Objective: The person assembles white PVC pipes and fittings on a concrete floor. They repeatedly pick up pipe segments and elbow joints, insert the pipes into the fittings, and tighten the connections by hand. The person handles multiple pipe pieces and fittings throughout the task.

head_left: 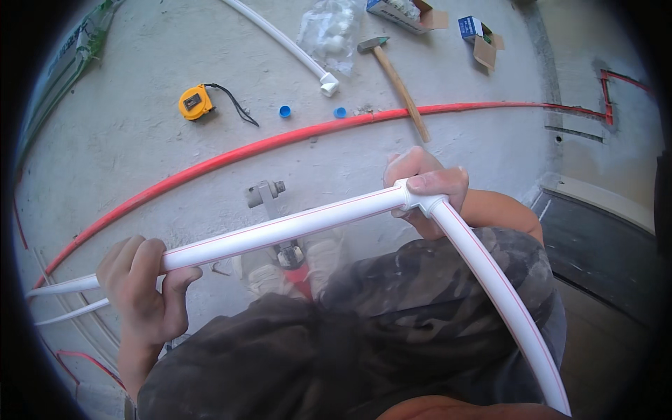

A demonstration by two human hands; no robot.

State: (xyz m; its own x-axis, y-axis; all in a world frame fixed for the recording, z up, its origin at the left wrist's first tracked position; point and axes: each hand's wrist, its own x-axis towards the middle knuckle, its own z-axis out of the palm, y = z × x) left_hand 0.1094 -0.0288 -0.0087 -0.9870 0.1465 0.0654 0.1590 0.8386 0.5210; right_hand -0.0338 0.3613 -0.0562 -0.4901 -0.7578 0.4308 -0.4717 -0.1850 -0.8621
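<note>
My left hand [143,290] is closed around a white plastic pipe [287,229] with a thin red stripe, near the left side. The pipe slopes up to the right and ends in a white tee fitting [428,202], which my right hand [428,180] grips with thumb and fingers. From the same fitting, a second striped white pipe [493,283] runs down past my right thigh to the lower edge. Below the first pipe, between my shoes, stands a pipe welding tool [264,194] with a grey metal head and a red lower part, partly hidden by the pipe.
A red conduit [280,140] curves across the concrete floor. Beyond it lie a yellow tape measure [195,102], blue caps [285,111], an elbow-ended white pipe [283,38], a plastic bag [332,35] and boxes [479,38]. A wooden-handled hammer [400,84] crosses the conduit.
</note>
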